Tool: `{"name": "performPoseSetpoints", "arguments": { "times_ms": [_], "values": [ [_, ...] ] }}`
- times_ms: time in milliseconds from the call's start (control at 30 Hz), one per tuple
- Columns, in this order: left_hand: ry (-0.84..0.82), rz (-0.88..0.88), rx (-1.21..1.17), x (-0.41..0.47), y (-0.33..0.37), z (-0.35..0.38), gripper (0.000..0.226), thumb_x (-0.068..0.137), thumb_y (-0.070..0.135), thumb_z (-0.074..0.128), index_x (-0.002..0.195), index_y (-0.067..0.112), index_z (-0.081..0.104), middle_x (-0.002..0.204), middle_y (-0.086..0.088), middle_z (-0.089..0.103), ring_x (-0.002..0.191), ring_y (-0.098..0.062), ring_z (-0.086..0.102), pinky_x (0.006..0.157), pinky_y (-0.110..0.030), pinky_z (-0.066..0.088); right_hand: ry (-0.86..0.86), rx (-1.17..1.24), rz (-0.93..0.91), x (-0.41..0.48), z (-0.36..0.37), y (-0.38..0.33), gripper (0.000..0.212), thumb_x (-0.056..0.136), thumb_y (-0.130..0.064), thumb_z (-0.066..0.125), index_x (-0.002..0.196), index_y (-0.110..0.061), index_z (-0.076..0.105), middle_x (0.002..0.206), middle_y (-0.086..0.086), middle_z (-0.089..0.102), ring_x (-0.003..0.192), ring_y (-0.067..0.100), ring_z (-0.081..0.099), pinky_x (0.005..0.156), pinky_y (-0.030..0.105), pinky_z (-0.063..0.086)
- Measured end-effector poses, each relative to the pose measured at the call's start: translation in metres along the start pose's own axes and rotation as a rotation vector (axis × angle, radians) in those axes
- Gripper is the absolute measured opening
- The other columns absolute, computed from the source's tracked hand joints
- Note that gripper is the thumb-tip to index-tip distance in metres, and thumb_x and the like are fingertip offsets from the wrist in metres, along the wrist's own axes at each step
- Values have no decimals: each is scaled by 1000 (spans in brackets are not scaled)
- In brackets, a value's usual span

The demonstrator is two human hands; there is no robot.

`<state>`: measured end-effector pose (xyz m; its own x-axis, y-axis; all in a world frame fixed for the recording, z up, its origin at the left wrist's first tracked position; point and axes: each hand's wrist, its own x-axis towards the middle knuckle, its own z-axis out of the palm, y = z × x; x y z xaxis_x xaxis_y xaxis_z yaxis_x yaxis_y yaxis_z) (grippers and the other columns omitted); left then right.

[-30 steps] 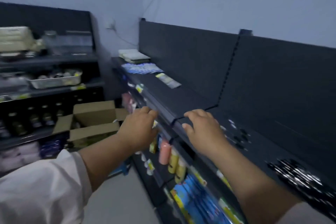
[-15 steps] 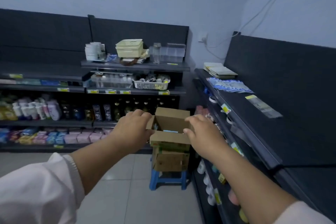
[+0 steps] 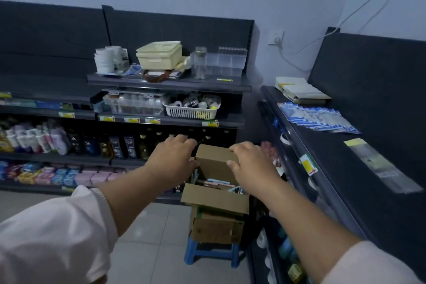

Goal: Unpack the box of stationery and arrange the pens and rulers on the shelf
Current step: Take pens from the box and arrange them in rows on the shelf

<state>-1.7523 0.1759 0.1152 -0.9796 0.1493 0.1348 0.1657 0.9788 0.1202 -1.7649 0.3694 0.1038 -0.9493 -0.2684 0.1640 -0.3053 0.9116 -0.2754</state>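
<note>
An open cardboard box (image 3: 214,198) stands on a blue stool (image 3: 212,252), its flaps up and stationery (image 3: 217,184) showing inside. My left hand (image 3: 173,160) reaches out at the box's left side, fingers loosely bent, holding nothing. My right hand (image 3: 251,163) hovers over the box's right rear flap, fingers bent down, also with nothing in it. Whether either hand touches the cardboard I cannot tell. The dark shelf (image 3: 334,157) on the right carries blue packets (image 3: 320,120) and a clear packet (image 3: 382,166).
A back shelving unit (image 3: 170,83) holds a cream basket, a glass jar, clear bins and a white basket (image 3: 192,110). Bottles and packets fill the lower left shelves. A pad stack (image 3: 302,90) lies at the right shelf's far end. Tiled floor (image 3: 147,233) lies left of the stool.
My view swung left from the right-hand shelf to the box on the stool. Both hands came off the shelf edge and now reach over the box, which looks nearer.
</note>
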Motion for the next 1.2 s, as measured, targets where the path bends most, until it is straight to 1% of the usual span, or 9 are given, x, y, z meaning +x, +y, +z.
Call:
{"name": "performPoseSetpoints", "arguments": {
  "times_ms": [300,533,667,767,867,933,1033,1100,1200],
  "values": [
    [-105,-19,24,123,-20,63,55,92,43,52,140,20,37,136,-4,46,123,-26,44,100,-41,40,-130,-16,40,114,56,68,40,97,-36,47,133,-18,48,135,3,47,123,23,41,101,37,38],
    [-186,-1,14,218,-61,132,54,91,41,55,138,20,39,134,-6,47,123,-26,44,101,-42,40,-187,21,113,195,124,102,45,95,-36,53,136,-20,47,135,2,47,124,22,40,101,33,36],
    [-259,36,-4,257,-75,180,53,91,38,55,138,20,39,132,-7,48,121,-27,44,98,-41,40,-242,32,163,227,168,130,46,93,-37,56,135,-18,47,132,3,49,122,22,43,101,34,39],
    [-334,64,5,283,-80,224,52,89,42,55,134,20,42,126,-6,50,115,-27,47,94,-43,43,-305,45,192,245,206,153,46,92,-38,58,133,-20,48,130,2,49,119,21,46,97,33,42],
    [-331,111,41,304,-83,274,54,86,52,54,130,24,43,120,-3,54,107,-25,52,90,-44,45,-360,61,181,259,247,176,46,92,-37,59,133,-21,48,130,0,49,116,19,48,93,30,42],
    [-347,123,16,317,-81,309,57,87,50,56,135,23,41,125,-4,52,113,-25,50,93,-39,42,-395,79,172,266,277,193,46,91,-36,60,133,-21,48,129,1,49,113,19,50,92,31,44],
    [-410,146,-27,336,-78,359,62,86,46,61,138,19,39,132,-9,48,121,-28,45,98,-37,40,-462,97,159,279,324,218,54,88,-36,64,136,-20,46,130,1,49,117,20,48,96,31,43],
    [-468,168,-36,344,-80,394,60,83,46,64,133,19,44,128,-9,50,116,-29,48,93,-36,42,-524,114,158,288,354,234,61,84,-37,69,137,-21,45,130,1,49,118,20,49,98,32,43],
    [-579,195,-66,350,-86,445,60,78,49,69,126,19,48,126,-8,52,114,-27,50,89,-33,43,-632,132,161,298,395,252,62,79,-40,74,133,-21,49,125,2,51,113,21,52,93,32,46]
  ]
}}
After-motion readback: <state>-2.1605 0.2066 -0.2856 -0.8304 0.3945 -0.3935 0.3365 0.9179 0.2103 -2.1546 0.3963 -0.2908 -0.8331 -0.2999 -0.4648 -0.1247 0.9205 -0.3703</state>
